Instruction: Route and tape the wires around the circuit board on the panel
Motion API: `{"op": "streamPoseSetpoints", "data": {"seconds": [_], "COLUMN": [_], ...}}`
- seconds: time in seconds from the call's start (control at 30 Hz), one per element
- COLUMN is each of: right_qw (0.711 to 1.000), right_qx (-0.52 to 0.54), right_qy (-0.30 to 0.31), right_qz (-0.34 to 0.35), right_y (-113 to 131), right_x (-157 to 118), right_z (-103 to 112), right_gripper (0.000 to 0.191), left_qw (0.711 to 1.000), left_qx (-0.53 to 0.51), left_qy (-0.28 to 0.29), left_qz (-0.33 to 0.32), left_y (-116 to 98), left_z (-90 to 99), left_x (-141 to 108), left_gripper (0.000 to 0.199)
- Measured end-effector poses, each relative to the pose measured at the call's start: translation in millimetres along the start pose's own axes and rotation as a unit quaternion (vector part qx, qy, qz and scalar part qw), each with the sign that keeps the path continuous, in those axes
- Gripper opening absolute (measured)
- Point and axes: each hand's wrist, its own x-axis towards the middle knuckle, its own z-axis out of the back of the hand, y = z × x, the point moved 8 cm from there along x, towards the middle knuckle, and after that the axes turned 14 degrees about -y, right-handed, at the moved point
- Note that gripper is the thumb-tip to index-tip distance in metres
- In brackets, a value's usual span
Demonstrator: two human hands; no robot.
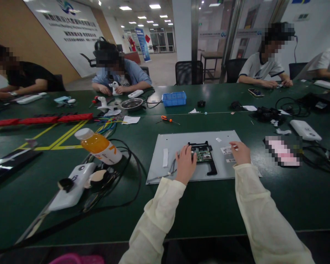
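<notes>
A flat grey panel (178,141) lies on the green table, with a green circuit board (204,154) in a black bracket (213,167) on it. My left hand (185,163) rests over the left side of the board, fingers spread and touching its edge. Grey cables run out beneath that hand to the panel's lower left. At the panel's right side my right hand (240,153) is closed, its thumb and fingertips pinched beside a white label (226,150); whatever lies between them is too small to name. A white strip (165,158) is on the panel's left part.
An orange juice bottle (99,146), a white power bank (71,187) and black cables stand left. Behind the panel are an orange screwdriver (166,118) and a blue basket (174,99). A pink phone (282,151) lies right. Several people sit across the table.
</notes>
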Motion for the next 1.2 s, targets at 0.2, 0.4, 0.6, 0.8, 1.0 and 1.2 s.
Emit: {"op": "streamPoseSetpoints", "data": {"seconds": [0.2,0.4,0.6,0.8,1.0,1.2], "right_qw": [0.995,0.987,0.988,0.99,0.99,0.989], "right_qx": [0.001,-0.064,-0.108,-0.097,-0.085,0.068], "right_qy": [0.034,0.085,0.082,0.098,0.114,0.128], "right_qz": [0.096,0.117,0.07,0.021,-0.002,0.014], "right_y": [32,44,37,32,35,81], "right_x": [-1,13,32,41,45,50], "right_z": [-14,-39,-55,-62,-57,-50], "right_gripper": [0.03,0.029,0.025,0.011,0.009,0.012], "left_qw": [1.0,1.0,0.999,0.999,0.999,0.999], "left_qx": [-0.005,-0.011,-0.016,-0.01,-0.005,-0.003], "left_qy": [0.011,0.021,0.043,0.029,0.031,0.034], "left_qz": [0.01,0.008,0.016,0.011,0.011,0.011], "left_y": [4,5,4,4,4,4], "left_z": [-4.5,-5.2,-3.8,-4.3,-4.4,-5.6], "left_x": [-1,-1,-1,-1,-1,-1], "left_gripper": [0.036,0.035,0.036,0.035,0.035,0.035]}}
